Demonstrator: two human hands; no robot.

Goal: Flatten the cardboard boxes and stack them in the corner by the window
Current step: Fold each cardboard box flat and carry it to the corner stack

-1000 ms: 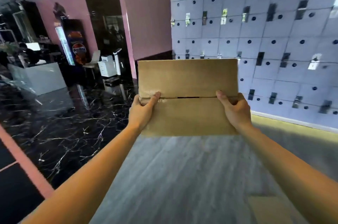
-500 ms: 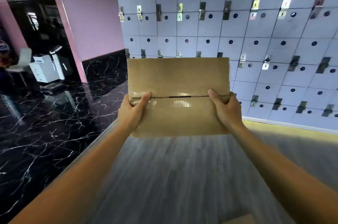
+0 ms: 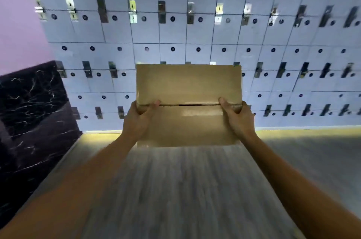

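A brown cardboard box (image 3: 188, 84) is held up at arm's length in the middle of the view, its broad face toward me, with a seam and a dark slit running across its middle. My left hand (image 3: 137, 119) grips its left edge, thumb on the seam. My right hand (image 3: 237, 119) grips its right edge the same way. Both arms are stretched out. The fingers behind the box are hidden.
A wall of pale blue lockers (image 3: 195, 29) fills the view ahead. A pink wall (image 3: 17, 24) with a black marble base (image 3: 33, 106) stands at the left. Grey wood-look floor (image 3: 185, 190) runs forward to a lit yellow strip (image 3: 304, 132) under the lockers.
The view has swung to the right: the dark lobby and its furniture have left the frame and the lockers now fill it. Both hands hold the box as before.
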